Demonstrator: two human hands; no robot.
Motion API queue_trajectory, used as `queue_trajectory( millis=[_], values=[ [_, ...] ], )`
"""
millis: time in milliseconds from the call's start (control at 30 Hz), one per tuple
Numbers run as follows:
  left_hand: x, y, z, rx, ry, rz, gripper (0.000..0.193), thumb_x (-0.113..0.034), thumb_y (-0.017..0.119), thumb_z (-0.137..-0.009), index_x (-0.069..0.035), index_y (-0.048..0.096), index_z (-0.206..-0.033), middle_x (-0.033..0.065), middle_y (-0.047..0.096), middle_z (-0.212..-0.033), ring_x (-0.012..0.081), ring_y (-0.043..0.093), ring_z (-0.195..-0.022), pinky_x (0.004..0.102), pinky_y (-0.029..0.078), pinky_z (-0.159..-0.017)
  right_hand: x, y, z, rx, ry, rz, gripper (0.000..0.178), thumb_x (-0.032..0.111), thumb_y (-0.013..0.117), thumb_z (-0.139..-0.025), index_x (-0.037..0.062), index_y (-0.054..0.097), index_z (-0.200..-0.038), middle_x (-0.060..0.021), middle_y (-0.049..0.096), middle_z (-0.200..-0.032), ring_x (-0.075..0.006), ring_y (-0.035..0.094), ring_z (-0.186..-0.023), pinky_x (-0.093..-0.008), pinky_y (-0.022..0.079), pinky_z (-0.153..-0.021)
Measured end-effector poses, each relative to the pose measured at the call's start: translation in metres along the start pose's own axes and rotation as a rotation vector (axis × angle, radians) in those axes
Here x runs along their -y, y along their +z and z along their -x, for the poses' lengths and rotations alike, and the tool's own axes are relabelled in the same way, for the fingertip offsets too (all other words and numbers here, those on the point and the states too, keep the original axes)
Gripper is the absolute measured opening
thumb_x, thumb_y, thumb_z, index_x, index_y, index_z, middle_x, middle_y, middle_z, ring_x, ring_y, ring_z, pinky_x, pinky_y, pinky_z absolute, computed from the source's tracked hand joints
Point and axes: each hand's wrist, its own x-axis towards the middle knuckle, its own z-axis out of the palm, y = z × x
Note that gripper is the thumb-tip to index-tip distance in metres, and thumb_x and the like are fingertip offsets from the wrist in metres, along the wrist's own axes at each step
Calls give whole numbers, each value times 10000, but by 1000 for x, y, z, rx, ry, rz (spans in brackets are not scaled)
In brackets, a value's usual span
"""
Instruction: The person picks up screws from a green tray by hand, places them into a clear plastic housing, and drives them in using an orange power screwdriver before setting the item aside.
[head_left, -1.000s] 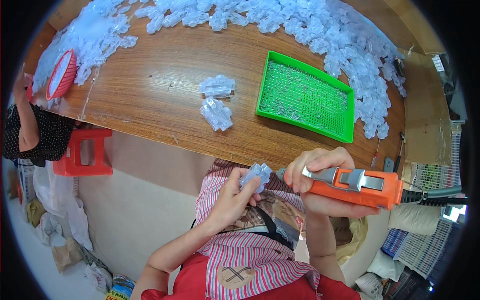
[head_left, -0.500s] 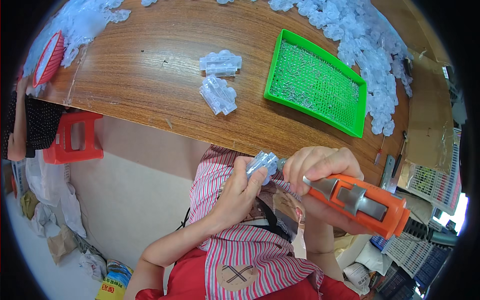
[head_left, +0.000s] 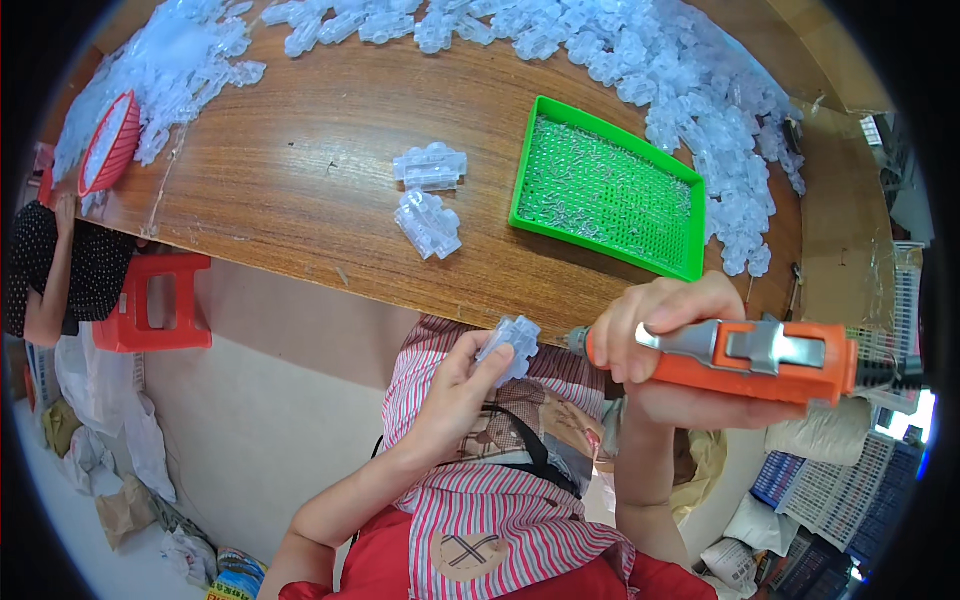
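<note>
Between the thumb and fingers of my left hand (head_left: 455, 395) is a clear plastic piece (head_left: 512, 345), held just off the table's front edge. My right hand (head_left: 665, 320) is wrapped round an orange electric screwdriver (head_left: 760, 362) with a metal lever on its side. Its tip (head_left: 577, 340) points left at the plastic piece, with a gap between them. On the table, two similar clear pieces lie close together, an upper piece (head_left: 430, 167) and a lower piece (head_left: 428, 225). A green tray (head_left: 600, 250) holding many small metal screws stands to their right.
Heaps of clear plastic pieces (head_left: 640, 60) cover the brown wooden table's (head_left: 330, 215) back and right. A red basket (head_left: 112, 145) stands at the left, near another person's arm (head_left: 52, 280) and a red stool (head_left: 165, 300). Cardboard (head_left: 848, 210) borders the right side.
The screwdriver has drawn back to the right, and its tip has come away from the plastic piece. My left hand still holds the piece. The view has shifted slightly.
</note>
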Motion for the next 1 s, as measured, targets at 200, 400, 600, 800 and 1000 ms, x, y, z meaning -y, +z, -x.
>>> queue_trajectory(
  millis=[200, 400, 600, 800, 1000],
  values=[
    [-4, 2, -2, -50, -183, 278, 278, -179, 565, -952, -27, 427, -1139, 78, 618, -1007, 98, 607, -861, 246, 503, -738, -1, 9, 10, -23, 73, 26, 970, 838, 557, -658, -82, 568, -966, -136, 585, -762, -194, 568, -651, -316, 461, -587],
    [-2, 3, -5, 6, -74, 72, 246, -190, 541, -970, -21, 384, -1056, 80, 631, -939, 88, 576, -838, 224, 466, -759, -16, 5, 18, -54, 80, 151, 635, 569, 567, -860, -61, 587, -936, -126, 575, -704, -173, 552, -599, -278, 432, -551],
    [0, 9, -6, 6, -84, 238, 242, -184, 535, -981, -20, 375, -1058, 100, 626, -977, 100, 583, -847, 253, 479, -765, -19, 2, 20, -76, 112, 257, 248, 214, 655, -870, -24, 584, -881, -76, 567, -649, -160, 555, -580, -274, 431, -537],
    [2, 4, -7, 42, -23, 130, 216, -137, 522, -979, -17, 366, -1067, 114, 616, -993, 109, 591, -872, 263, 496, -786, -23, 5, 18, -74, 193, 346, 547, 477, 673, -759, -44, 573, -895, -80, 560, -642, -164, 537, -550, -281, 431, -510],
    [4, 4, -4, 68, 4, 156, 236, -141, 522, -980, -11, 356, -1086, 118, 616, -1011, 107, 590, -896, 270, 504, -789, -20, 15, 15, -100, 351, 485, 828, 713, 703, -665, -67, 565, -905, -84, 550, -631, -166, 517, -520, -287, 429, -482]
  ],
)
